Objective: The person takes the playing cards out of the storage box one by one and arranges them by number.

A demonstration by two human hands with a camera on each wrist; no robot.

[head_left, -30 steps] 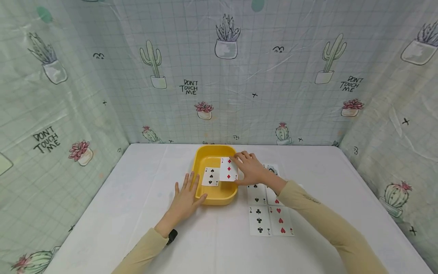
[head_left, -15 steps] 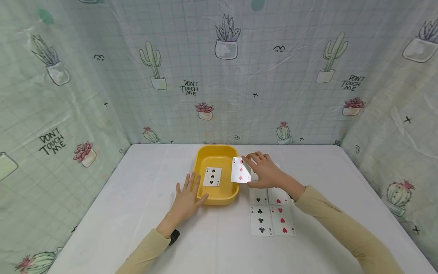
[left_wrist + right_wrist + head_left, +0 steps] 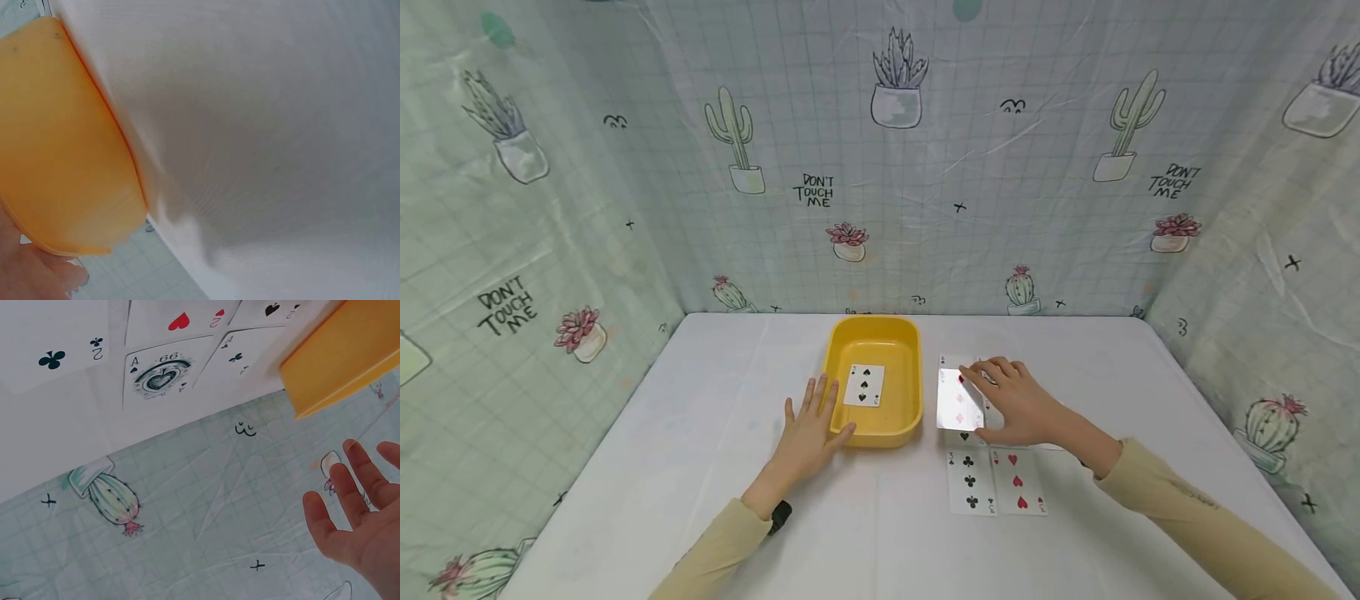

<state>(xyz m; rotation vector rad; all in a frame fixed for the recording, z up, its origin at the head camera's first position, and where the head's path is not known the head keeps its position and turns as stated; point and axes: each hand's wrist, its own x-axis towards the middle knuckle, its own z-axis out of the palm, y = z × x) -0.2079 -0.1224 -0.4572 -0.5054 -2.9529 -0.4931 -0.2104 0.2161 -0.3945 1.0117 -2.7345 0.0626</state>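
My right hand (image 3: 1022,406) pinches a three of diamonds (image 3: 958,400), whose face shines with glare, between thumb and fingers. It hovers above cards laid face up on the table, covering part of them. Left of it stands a yellow tray (image 3: 904,421) with a three of spades (image 3: 863,386) lying inside. My left hand (image 3: 805,437) rests at the tray's left side, fingers straight and spread, thumb at the near rim. In the left wrist view, fingertips touch the rim of the tray (image 3: 69,144). In the right wrist view, the held card is mostly out of sight.
A three of clubs (image 3: 972,482) and a three of hearts (image 3: 1018,482) lie nearest me. Farther back are an ace of spades (image 3: 161,374), an ace of clubs (image 3: 234,357), a two of hearts (image 3: 181,319) and a two of clubs (image 3: 53,353). A patterned curtain (image 3: 880,167) surrounds the table.
My right hand has carried the three of diamonds from over the tray, rightward and toward me, to above the laid cards. The left hand and the tray have stayed in place.
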